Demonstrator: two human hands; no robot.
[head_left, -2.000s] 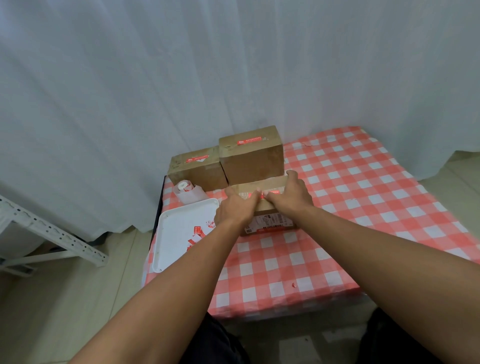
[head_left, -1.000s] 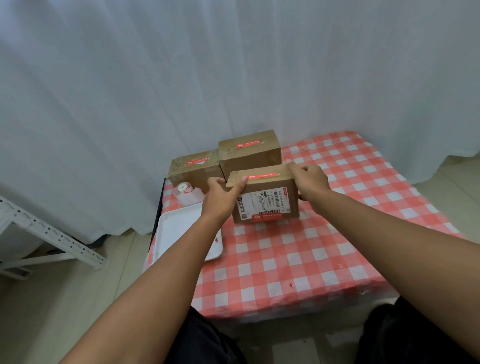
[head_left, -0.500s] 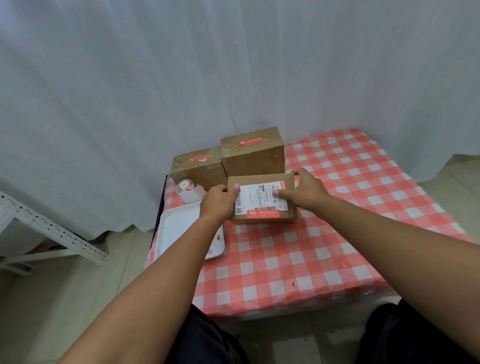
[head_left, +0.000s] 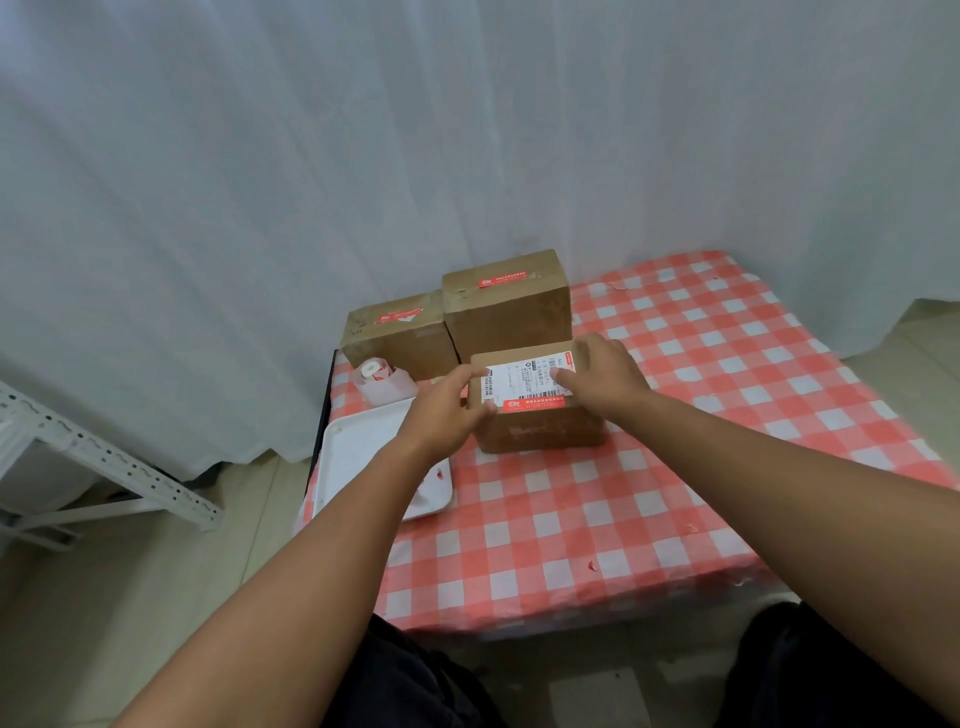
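**White curtain (head_left: 363, 156) at the back, both hands on the labelled box (head_left: 540, 431)**

Pale folds of that curtain fill the whole backdrop, and in front of it sits the bench (head_left: 675, 441) in its red-and-white checked cloth. Centre stage is the labelled box, brown cardboard, resting on the cloth with its white shipping label (head_left: 524, 382) facing up. Look at the left hand (head_left: 447, 410): it grips the box's left edge, thumb laid along the top by the label's corner, a finger curled in against the side. The right hand (head_left: 605, 376) sits palm down on the box's right top corner, thumb pressing the label's right end, fingers curled over the far edge. How far they wrap down the back I cannot tell. So both hands are grasping this one box, and the box is down on the bench.

Directly behind the labelled box, touching or very nearly so, stands a taller box (head_left: 511, 312) with a red strip on its lid. Behind and to the left of the labelled box is a lower box (head_left: 400, 338), right beside the tall one. Left of the labelled box, just past the left hand, a white roll with red print (head_left: 376, 376) stands on end. Nearer the person, a white tray (head_left: 363, 457) lies at the bench's left edge, partly under the left forearm, with a few red scraps on it. Well off to the left of the box, down on the floor, a white metal rack (head_left: 104, 462) shows its slotted legs
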